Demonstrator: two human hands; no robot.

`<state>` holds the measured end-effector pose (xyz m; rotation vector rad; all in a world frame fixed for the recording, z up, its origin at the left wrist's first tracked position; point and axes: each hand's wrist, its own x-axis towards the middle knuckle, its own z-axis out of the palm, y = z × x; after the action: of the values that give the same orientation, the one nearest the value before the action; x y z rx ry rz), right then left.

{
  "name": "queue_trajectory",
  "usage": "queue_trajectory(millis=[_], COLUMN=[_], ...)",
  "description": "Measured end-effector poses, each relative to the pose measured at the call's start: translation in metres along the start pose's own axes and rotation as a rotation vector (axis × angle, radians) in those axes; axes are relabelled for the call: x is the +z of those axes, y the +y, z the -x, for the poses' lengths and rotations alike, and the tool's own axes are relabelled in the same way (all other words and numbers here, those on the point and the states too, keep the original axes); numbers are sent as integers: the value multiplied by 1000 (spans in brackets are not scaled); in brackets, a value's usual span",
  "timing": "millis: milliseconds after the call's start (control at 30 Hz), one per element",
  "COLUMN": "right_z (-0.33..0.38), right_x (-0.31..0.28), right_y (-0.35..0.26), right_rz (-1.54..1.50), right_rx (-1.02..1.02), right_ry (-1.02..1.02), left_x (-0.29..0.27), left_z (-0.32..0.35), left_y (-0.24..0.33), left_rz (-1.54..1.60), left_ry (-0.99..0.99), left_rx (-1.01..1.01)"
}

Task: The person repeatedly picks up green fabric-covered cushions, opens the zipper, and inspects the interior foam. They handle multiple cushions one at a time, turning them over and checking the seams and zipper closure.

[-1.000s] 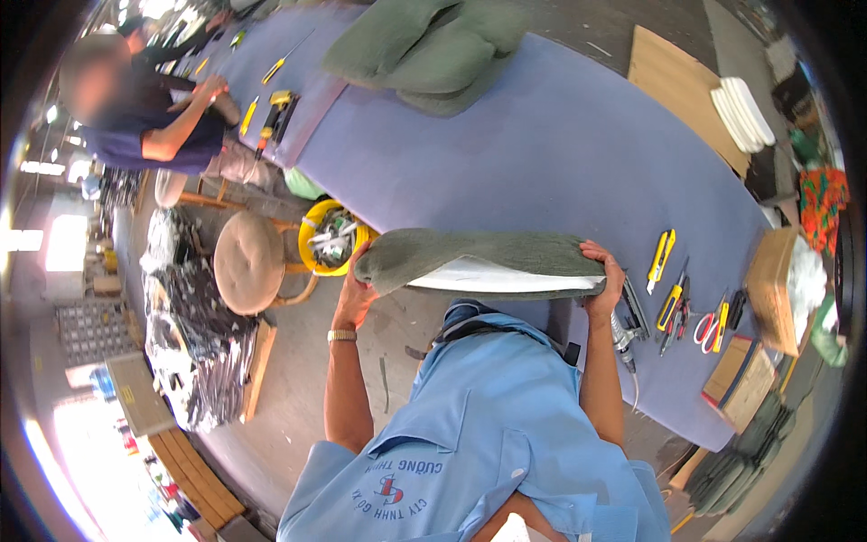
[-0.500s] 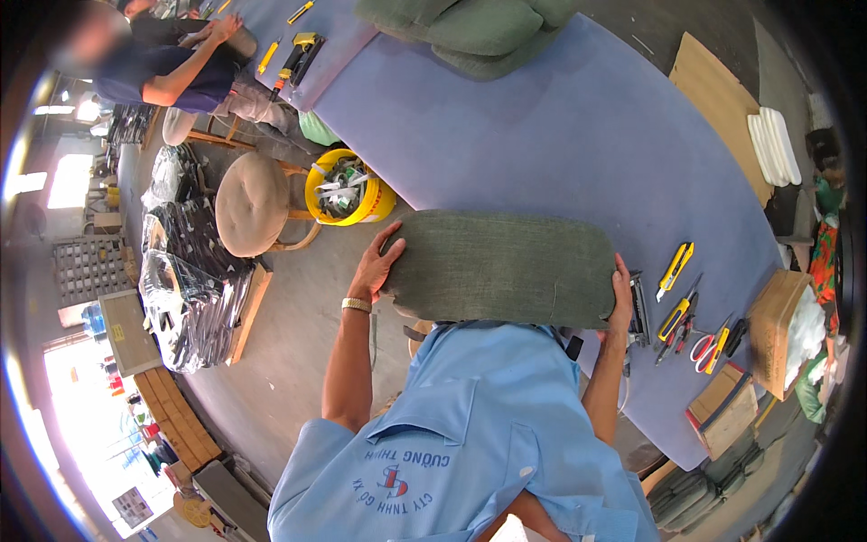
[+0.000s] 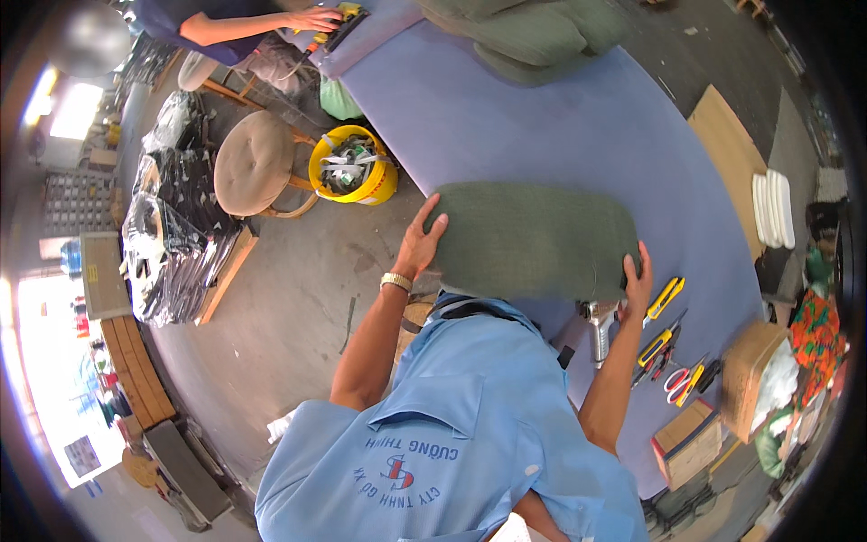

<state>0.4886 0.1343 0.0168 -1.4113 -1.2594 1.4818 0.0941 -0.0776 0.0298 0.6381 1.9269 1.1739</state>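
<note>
A dark green fabric-covered cushion panel (image 3: pixel 537 239), oblong with rounded corners, is held flat in front of my waist over the near edge of the table. My left hand (image 3: pixel 423 239) grips its left end, thumb on the upper face and the other fingers partly hidden. At the opposite end, my right hand (image 3: pixel 638 275) holds the right edge, its fingers along the side. A silver staple gun (image 3: pixel 598 332) lies beside my right wrist, partly covered by the panel.
On the blue-grey table (image 3: pixel 506 117) are a yellow utility knife (image 3: pixel 665 301), red-handled scissors (image 3: pixel 677 387) and several green cushions (image 3: pixel 533 36). A yellow bucket (image 3: pixel 368 188) of scraps and a padded stool (image 3: pixel 255 164) stand left. A co-worker's hand (image 3: pixel 316 18) touches a yellow-black tool.
Both my hands have moved the panel forward and slightly right, uncovering more of the staple gun. The view has shifted, and the co-worker's hand now reaches to the yellow-black tool.
</note>
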Motion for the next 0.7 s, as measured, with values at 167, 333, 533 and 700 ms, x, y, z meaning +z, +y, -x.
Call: queue_trajectory(millis=[167,333,533,700], right_z=[13,6,10,15], right_x=[-2,-8,1,7], right_y=[34,54,38,31], right_rz=[111,205,172,157], right_rx=[-47,-140,-48,-53], right_ry=[93,147,217,232], left_x=[2,3,20,16], left_z=[18,10,16,10], left_y=[3,-16,-42,-49], left_rz=[-65,-130,-20,-40], left_ry=[-38,-35,69,83], left_rx=[-99,83,70,7])
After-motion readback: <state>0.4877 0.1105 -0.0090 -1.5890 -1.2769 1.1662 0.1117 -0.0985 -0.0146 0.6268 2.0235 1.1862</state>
